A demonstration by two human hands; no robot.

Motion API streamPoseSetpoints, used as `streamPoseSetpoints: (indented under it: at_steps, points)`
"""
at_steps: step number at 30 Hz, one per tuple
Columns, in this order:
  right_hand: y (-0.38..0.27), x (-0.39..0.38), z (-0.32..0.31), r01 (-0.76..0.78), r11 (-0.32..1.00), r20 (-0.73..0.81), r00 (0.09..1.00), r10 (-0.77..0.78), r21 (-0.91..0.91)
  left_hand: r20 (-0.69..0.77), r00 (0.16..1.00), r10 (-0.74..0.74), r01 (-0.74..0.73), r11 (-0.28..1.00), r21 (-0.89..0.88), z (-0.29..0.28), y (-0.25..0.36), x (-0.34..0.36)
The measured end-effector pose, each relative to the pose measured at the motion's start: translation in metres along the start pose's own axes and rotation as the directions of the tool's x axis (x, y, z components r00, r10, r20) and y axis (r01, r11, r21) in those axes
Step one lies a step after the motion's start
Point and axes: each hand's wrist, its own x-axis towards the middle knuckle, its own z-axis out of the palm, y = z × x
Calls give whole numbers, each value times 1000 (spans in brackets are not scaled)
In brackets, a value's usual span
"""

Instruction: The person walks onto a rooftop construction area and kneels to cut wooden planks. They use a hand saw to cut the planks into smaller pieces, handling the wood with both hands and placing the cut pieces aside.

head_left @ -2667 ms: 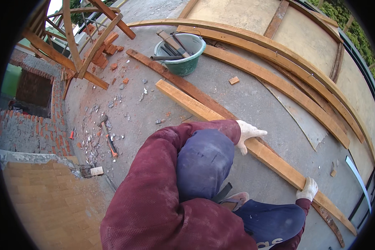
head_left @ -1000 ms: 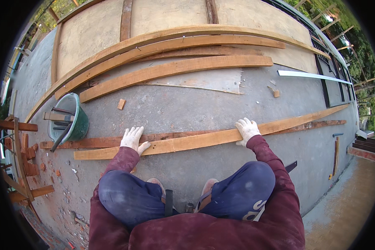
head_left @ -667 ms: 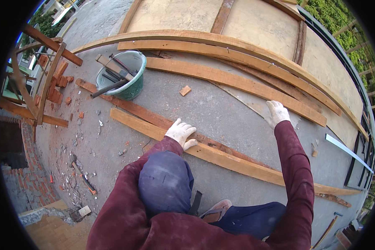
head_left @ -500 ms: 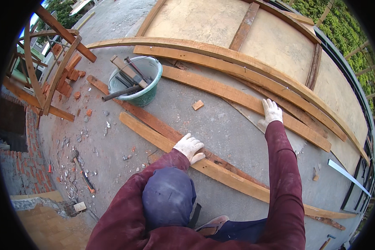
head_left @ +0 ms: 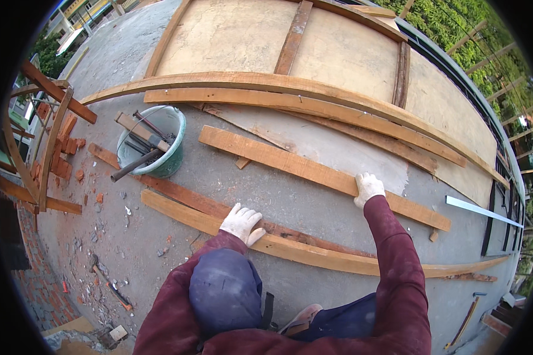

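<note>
My right hand [head_left: 369, 188], in a white glove, grips a sawn wooden plank [head_left: 278, 160] near its right half, fingers curled over the far edge. Under its left part a small wood block [head_left: 242, 162] sticks out, and another block [head_left: 434, 235] shows beneath its right end. Closer to me, my gloved left hand [head_left: 241, 223] lies with fingers extended across a lighter plank [head_left: 314, 254] and the reddish-brown plank [head_left: 183, 194] alongside it.
A green bucket [head_left: 172, 160] holding hand tools stands at the left. Nailed beams [head_left: 314, 105] border a framed plywood panel [head_left: 219, 35] at the back. Brick rubble and a hammer [head_left: 109, 281] lie at left. A metal straightedge [head_left: 482, 211] is at right.
My right hand has drawn the plank away from the back beams toward me, over the small block. The left hand stays on the near planks. The view has shifted.
</note>
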Motion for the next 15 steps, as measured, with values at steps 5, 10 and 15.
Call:
streamPoseSetpoints:
  at_steps: [5, 10, 15]
  points:
    - [43, -69, 23, -88, 996, 239, 968, 81, 17, -189, 975, -119, 102, 990, -95, 13, -1, 1]
    - [17, 7, -73, 132, 941, -64, 991, -117, 310, -176, 940, -292, 313, 944, 101, 25, 2, 11]
    - [-10, 152, -161, 123, 987, -467, 882, -62, 102, -105, 969, -223, 226, 974, 17, 20, 5, 13]
